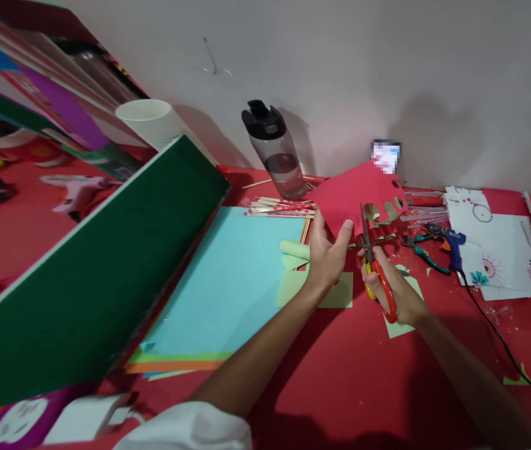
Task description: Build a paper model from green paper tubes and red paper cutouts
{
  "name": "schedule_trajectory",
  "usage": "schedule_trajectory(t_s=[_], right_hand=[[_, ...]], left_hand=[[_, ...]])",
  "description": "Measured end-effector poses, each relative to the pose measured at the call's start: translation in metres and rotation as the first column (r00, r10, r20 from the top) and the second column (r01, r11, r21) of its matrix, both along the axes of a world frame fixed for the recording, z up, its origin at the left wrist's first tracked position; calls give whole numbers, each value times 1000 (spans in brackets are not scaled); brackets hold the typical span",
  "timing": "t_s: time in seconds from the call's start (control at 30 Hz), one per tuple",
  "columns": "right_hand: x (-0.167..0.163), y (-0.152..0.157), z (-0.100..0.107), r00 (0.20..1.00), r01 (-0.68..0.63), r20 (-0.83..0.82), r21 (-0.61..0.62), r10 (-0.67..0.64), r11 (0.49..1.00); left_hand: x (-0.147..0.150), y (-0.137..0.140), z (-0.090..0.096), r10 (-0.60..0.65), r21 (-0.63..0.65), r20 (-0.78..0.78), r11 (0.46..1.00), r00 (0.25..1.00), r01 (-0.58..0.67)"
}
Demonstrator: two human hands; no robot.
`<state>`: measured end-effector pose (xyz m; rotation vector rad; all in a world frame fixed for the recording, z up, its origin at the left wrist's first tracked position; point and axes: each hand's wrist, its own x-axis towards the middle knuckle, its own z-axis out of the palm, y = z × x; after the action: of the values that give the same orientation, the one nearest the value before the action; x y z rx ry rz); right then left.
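Observation:
My left hand [328, 253] pinches a sheet of red paper [335, 194], with the thumb on top near a drawn circle. Several round holes are cut along the sheet's right side. In my right hand [394, 284] is a pair of scissors [365, 240] with red and yellow handles, fingers wrapped around the loops. The scissor blades point up and lie against the red paper, just right of my left thumb. Whether the blades are parted is hard to make out. Below the hands lie pale green paper pieces [340, 297] and a rolled green paper [294, 249].
A water bottle [277, 153] stands by the wall. A green board [106, 250] leans at left beside stacked blue paper [232, 281]. To the right are pliers [429, 257], a blue glue gun [454, 247] with a trailing cord, and white sheets [504, 250]. Wooden sticks [279, 206] lie behind.

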<state>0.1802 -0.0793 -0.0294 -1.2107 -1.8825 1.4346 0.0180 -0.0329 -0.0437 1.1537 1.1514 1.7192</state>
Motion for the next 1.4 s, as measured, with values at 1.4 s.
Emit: schedule_trajectory(t_s=[1.4], right_hand=[[0,2,14,996,83,31,17,-84,996]], left_hand=[[-11,2,-2,-27,96,-95,995,995,37]])
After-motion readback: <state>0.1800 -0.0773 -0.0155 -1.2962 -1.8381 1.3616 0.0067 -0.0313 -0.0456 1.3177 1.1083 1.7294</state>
